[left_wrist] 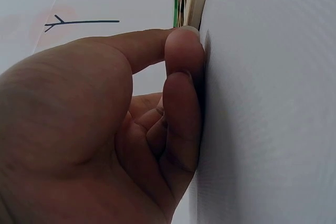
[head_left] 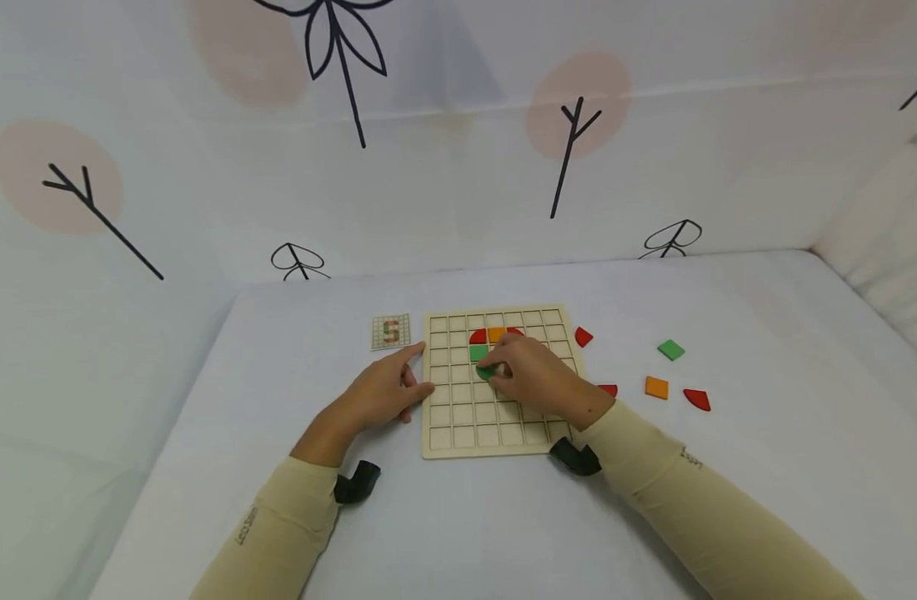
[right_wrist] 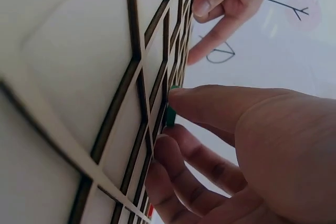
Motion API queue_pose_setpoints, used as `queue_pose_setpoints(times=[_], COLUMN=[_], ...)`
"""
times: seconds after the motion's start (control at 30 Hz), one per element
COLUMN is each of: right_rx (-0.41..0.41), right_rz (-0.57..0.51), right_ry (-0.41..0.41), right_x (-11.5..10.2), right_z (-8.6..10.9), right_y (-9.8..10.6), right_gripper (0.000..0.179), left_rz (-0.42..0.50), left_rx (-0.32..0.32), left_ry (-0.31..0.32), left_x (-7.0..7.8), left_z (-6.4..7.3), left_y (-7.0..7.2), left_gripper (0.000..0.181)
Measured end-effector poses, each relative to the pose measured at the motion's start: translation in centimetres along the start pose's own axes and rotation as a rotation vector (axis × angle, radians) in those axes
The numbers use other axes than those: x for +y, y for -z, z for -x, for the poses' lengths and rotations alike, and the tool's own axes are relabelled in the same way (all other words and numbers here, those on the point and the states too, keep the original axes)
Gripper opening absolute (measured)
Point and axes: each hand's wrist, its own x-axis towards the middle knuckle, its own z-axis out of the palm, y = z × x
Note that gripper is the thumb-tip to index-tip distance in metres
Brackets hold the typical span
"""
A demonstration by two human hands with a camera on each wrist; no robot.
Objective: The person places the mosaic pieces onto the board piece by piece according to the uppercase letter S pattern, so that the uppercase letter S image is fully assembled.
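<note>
A pale wooden grid board (head_left: 462, 414) lies flat on the white surface. My right hand (head_left: 537, 375) pinches a green rounded tile (head_left: 484, 372) between thumb and fingers, at a cell just below a green square tile (head_left: 478, 353). The right wrist view shows this green tile (right_wrist: 171, 115) edge-on against the grid. Above, a red quarter-circle tile (head_left: 478, 336), an orange square tile (head_left: 496, 334) and another red tile (head_left: 514, 332) form a row, the last partly hidden by the hand. With index finger and thumb, my left hand (head_left: 379, 387) touches the board's left edge.
A small pattern card (head_left: 391, 332) with a coloured S lies left of the board. To the right are a red tile (head_left: 583, 337), a green square (head_left: 671, 349), an orange square (head_left: 657, 387), a red quarter-circle (head_left: 697, 399) and a red tile (head_left: 607, 389) partly behind the right wrist.
</note>
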Motion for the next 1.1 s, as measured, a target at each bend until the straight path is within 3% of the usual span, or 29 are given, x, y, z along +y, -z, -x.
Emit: queue_pose_setpoints(times=[0.33,1.1], right_rx=[0.011,0.024], right_rz=[0.001,-0.009], right_ry=[0.007,-0.065], right_x=[-0.4,-1.0], right_z=[0.0,0.0], right_y=[0.1,-0.5], right_gripper=[0.025,0.027], left_rz=[-0.007,0.016], left_rx=[-0.005,0.005], left_ry=[0.000,0.001], left_x=[0.2,0.1], left_z=[0.0,0.2], left_y=[0.2,0.0], left_gripper=[0.076,0.076])
